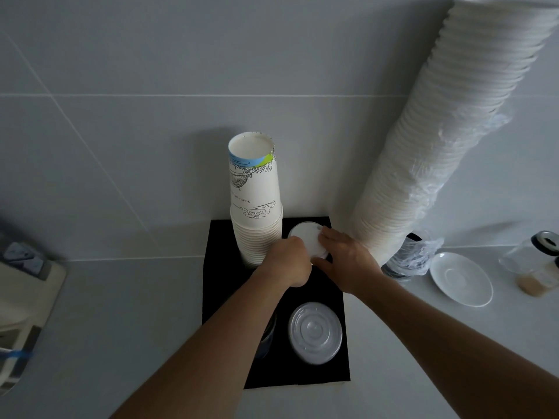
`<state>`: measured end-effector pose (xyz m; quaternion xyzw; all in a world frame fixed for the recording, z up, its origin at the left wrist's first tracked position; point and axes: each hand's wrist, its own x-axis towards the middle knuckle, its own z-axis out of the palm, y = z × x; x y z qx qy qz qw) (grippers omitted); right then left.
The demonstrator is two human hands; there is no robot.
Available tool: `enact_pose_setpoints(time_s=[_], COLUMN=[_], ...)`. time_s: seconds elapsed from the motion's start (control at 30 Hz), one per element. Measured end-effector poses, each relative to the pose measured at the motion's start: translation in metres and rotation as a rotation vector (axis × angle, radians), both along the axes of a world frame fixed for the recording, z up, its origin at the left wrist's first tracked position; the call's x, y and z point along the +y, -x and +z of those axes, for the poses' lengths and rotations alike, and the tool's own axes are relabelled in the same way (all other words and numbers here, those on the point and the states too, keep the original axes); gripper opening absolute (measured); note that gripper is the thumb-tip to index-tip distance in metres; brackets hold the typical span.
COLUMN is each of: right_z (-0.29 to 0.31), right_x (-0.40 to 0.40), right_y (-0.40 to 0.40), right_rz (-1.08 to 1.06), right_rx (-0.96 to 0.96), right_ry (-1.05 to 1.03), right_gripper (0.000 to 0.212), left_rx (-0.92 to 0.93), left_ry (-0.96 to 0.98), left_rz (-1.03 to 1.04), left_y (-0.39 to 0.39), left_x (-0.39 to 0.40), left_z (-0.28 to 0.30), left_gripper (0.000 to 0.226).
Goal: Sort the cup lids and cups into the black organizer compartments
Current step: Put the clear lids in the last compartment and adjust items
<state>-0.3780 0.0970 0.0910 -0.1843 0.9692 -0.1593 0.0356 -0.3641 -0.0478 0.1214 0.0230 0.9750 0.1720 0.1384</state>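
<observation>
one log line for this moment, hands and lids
left hand: on white lid | right hand: on same lid | lid: over organizer back right compartment

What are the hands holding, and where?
Both hands, left and right, hold the white lids by opposite edges, over the organizer's back right hole.

White counter (121,313) w/ black organizer (217,285), saucer (460,279), glass jar (532,267).

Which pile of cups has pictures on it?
The shorter cup stack standing in the black organizer has drawings; the tall leaning stack is plain white.
</observation>
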Motion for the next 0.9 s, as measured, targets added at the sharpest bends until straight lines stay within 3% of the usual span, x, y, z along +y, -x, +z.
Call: enact_pose_setpoints(time_s=[0.9], right_z=[0.001], right_x=[0.01], right_y=[0.013], right_rz=[0.082], right_rx=[-0.104], right_ry=[-0.05], right_gripper=[0.064], left_rx=[-0.036], left_ry=[-0.089], left_rz=[0.031], left_y=[-0.011], left_x=[0.001], left_z=[-0.004], left_gripper=[0.032])
